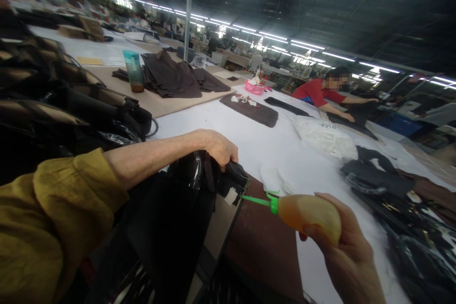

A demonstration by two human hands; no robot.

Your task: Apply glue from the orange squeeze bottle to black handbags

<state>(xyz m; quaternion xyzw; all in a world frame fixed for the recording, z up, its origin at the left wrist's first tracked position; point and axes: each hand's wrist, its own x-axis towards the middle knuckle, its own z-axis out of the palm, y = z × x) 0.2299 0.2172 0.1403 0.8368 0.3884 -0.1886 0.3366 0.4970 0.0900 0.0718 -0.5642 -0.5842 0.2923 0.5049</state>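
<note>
My right hand (351, 242) is wrapped round a glue bottle (309, 213), a soft see-through squeeze bottle with amber liquid inside. Its long green nozzle (258, 200) points left, and the tip meets or nearly meets the edge of a black bag piece (233, 178). My left hand (220, 148) grips the top of that black piece with bent fingers, the thumb mostly hidden. A small white tag (231, 196) shows on the piece just below. Under the nozzle lies a brown sheet (265, 242) on the white tabletop.
Black bags (71, 99) are heaped at left. A teal-lidded bottle (134, 71) stands beside folded dark fabric (171, 76). Further back are a pink basket (254, 87) and a white plastic bag (324, 135). Across the table a person in a red shirt (313, 90) leans over dark material.
</note>
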